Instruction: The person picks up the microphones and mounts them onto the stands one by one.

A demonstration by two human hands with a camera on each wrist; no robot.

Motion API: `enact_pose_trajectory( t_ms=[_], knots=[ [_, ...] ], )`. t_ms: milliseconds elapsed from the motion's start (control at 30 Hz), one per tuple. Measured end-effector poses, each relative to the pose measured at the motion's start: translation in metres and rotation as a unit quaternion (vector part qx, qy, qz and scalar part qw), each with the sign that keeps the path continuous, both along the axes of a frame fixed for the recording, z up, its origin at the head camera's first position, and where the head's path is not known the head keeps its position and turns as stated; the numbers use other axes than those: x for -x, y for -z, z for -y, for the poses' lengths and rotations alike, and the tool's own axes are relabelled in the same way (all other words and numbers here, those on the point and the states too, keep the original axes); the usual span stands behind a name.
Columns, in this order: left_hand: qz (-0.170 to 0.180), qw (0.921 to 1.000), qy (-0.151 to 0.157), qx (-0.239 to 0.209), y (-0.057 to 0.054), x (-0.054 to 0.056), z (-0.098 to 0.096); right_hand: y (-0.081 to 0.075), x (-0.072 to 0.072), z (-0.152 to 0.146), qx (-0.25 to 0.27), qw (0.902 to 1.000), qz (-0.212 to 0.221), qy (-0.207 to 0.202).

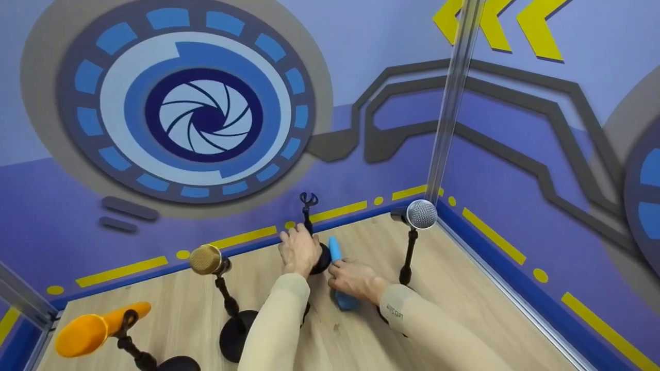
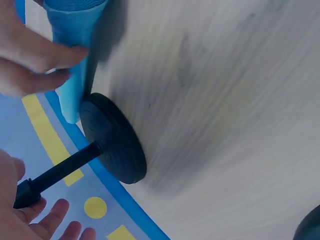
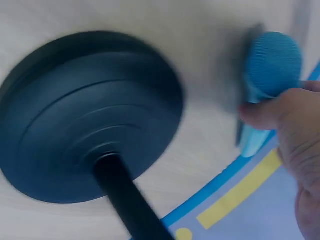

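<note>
A blue microphone (image 1: pixel 335 248) lies along the wooden tabletop, and my right hand (image 1: pixel 356 280) grips its body. The right wrist view shows the thumb across the neck, just below the blue mesh head (image 3: pixel 274 64). Beside it, my left hand (image 1: pixel 300 251) holds the pole of a black microphone stand (image 1: pixel 322 259) whose clip at the top holds nothing. In the left wrist view the pole (image 2: pixel 67 167) runs between thumb and fingers of the left hand (image 2: pixel 30 217), the outer fingers spread. The stand's round base (image 2: pixel 112 140) is close to the blue microphone's handle end.
A gold microphone (image 1: pixel 206 259) and an orange microphone (image 1: pixel 98 330) sit in stands at left. A silver-headed microphone (image 1: pixel 422 214) is on a stand at right. A black round base (image 3: pixel 90 120) fills the right wrist view's left. Decorated walls (image 1: pixel 361 185) border the tabletop (image 1: pixel 350 340).
</note>
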State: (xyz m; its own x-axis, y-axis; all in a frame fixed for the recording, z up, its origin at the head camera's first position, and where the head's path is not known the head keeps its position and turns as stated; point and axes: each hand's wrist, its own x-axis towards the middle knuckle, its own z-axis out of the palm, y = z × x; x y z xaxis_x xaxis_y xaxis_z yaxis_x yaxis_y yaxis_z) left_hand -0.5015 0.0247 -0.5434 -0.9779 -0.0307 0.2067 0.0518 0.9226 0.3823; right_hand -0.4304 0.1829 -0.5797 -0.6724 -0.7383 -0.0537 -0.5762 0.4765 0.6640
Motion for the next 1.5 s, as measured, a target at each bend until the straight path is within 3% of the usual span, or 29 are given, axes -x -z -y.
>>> enact_pose_trajectory(
  t_ms=[200, 367, 533, 800, 1100, 1200, 1300, 1500],
  knots=[
    [0.0, 0.9999, -0.007, -0.01, -0.005, -0.001, 0.003, 0.01, -0.001, 0.004, -0.028, 0.998, -0.029, -0.049],
    [0.011, 0.9999, -0.002, -0.007, -0.004, -0.002, 0.008, 0.013, -0.003, 0.003, -0.038, 0.997, -0.034, -0.059],
    [0.003, 1.0, 0.002, 0.003, -0.005, -0.005, 0.014, 0.01, -0.004, 0.002, -0.001, 0.9978, -0.031, -0.059],
    [-0.001, 0.9998, -0.011, 0.016, -0.011, -0.011, 0.022, -0.006, 0.001, 0.003, 0.049, 0.9945, -0.038, -0.084],
    [-0.005, 0.9998, -0.006, 0.02, -0.011, -0.024, 0.032, -0.018, -0.004, 0.001, 0.107, 0.9913, -0.025, -0.072],
    [-0.004, 0.9997, -0.006, 0.024, -0.01, -0.029, 0.036, -0.018, -0.008, 0.001, 0.165, 0.9831, -0.014, -0.078],
    [-0.01, 0.9997, -0.005, 0.023, -0.006, -0.034, 0.039, -0.019, -0.011, -0.003, 0.238, 0.9678, 0.016, -0.079],
    [-0.035, 0.9991, 0.005, 0.024, 0.001, -0.049, 0.04, -0.026, -0.017, -0.011, 0.381, 0.9202, 0.085, -0.033]
  ],
)
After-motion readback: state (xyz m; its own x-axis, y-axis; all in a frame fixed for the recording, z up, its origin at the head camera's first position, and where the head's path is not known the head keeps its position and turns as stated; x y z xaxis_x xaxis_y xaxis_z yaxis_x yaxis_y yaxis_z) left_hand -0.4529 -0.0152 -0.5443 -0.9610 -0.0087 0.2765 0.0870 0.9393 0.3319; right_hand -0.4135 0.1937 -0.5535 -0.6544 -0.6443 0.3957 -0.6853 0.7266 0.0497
